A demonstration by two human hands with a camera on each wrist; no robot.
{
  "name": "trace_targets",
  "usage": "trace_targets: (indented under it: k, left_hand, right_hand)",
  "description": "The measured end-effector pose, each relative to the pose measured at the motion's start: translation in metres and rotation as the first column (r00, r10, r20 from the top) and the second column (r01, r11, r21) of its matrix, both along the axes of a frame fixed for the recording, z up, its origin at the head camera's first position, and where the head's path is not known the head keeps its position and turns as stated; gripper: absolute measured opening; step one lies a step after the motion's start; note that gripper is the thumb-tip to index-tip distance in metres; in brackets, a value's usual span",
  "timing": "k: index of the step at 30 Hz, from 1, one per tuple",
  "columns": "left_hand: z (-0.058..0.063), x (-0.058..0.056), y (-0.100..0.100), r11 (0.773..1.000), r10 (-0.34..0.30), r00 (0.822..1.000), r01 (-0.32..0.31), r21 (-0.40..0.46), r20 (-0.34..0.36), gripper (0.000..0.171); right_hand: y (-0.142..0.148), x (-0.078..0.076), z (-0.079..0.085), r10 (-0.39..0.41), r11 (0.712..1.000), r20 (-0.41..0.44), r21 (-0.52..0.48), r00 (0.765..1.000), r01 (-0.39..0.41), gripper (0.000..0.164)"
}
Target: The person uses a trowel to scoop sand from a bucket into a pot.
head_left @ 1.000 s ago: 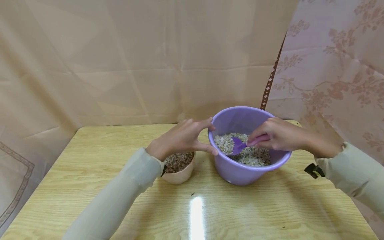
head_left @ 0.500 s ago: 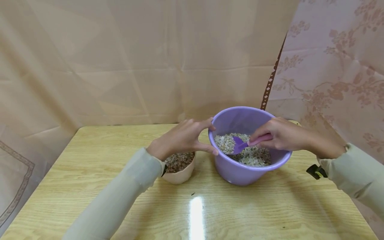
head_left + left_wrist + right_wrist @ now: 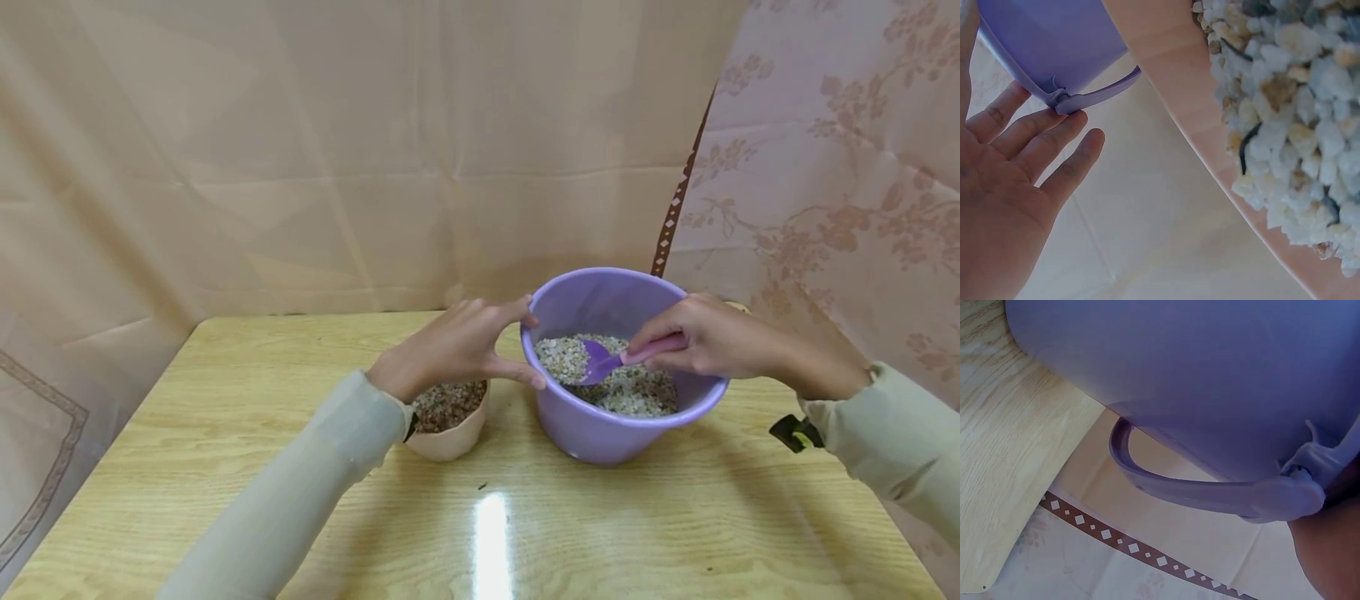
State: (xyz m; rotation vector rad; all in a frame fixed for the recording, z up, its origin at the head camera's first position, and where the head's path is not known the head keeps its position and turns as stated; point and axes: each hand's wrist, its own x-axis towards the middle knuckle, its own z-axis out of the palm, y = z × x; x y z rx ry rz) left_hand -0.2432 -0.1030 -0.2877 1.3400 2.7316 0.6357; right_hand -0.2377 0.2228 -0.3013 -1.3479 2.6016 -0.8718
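My right hand (image 3: pixel 701 337) grips the pink handle of a small purple scoop (image 3: pixel 600 364) inside a lilac bucket (image 3: pixel 600 437). White and tan gravel (image 3: pixel 558 358) is heaped on the scoop's blade, and more lies in the bucket below it. My left hand (image 3: pixel 457 342) spreads thumb and fingers along the bucket's left rim, fingertips touching it. In the left wrist view its fingers (image 3: pixel 1047 137) are mostly straight beside the bucket's handle (image 3: pixel 1100 94). Under the left wrist stands a peach-coloured pot (image 3: pixel 450 440) filled with gravel, partly hidden by the arm.
Both containers stand on a light wood-grain table (image 3: pixel 315 517). A beige cloth (image 3: pixel 360 150) hangs behind, with a floral cloth (image 3: pixel 847 167) at the right. A small dark speck (image 3: pixel 482 486) lies in front of the pot. The bucket's handle hangs down at the back.
My right hand and the loaded scoop have shifted very slightly to the right within the bucket. The left hand, bucket and pot hold their places.
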Motion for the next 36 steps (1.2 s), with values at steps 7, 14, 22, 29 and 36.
trace_targets:
  k: [7, 14, 22, 29, 36]
  left_hand:
    - [0.0004, 0.0011, 0.0003, 1.0, 0.005, 1.0, -0.005, 0.0, -0.009, 0.074]
    - [0.0002, 0.0013, -0.0002, 1.0, 0.006, 1.0, -0.006, 0.001, -0.002, 0.075]
    - [0.0007, 0.0014, -0.0006, 1.0, 0.0, 1.0, 0.0, 0.013, 0.001, 0.073]
    - [0.0004, 0.0008, -0.0004, 1.0, -0.01, 1.0, 0.01, 0.017, -0.008, 0.075]
    - [0.0007, 0.0002, -0.0004, 1.0, -0.015, 1.0, 0.015, 0.016, -0.012, 0.075]
  right_hand:
    - [0.003, 0.0016, 0.0001, -0.002, 0.999, 0.031, -0.054, 1.0, 0.004, 0.027]
    - [0.0032, 0.002, -0.0018, -0.004, 0.998, 0.0, -0.057, 1.0, 0.004, 0.028]
    - [0.0046, 0.0017, -0.0018, 0.051, 0.992, 0.039, -0.121, 0.998, -0.046, 0.028]
    - [0.0068, 0.0021, -0.0011, 0.066, 0.989, 0.035, -0.134, 0.997, -0.061, 0.027]
    - [0.0079, 0.002, -0.0001, 0.059, 0.987, 0.0, -0.151, 0.998, -0.059, 0.03]
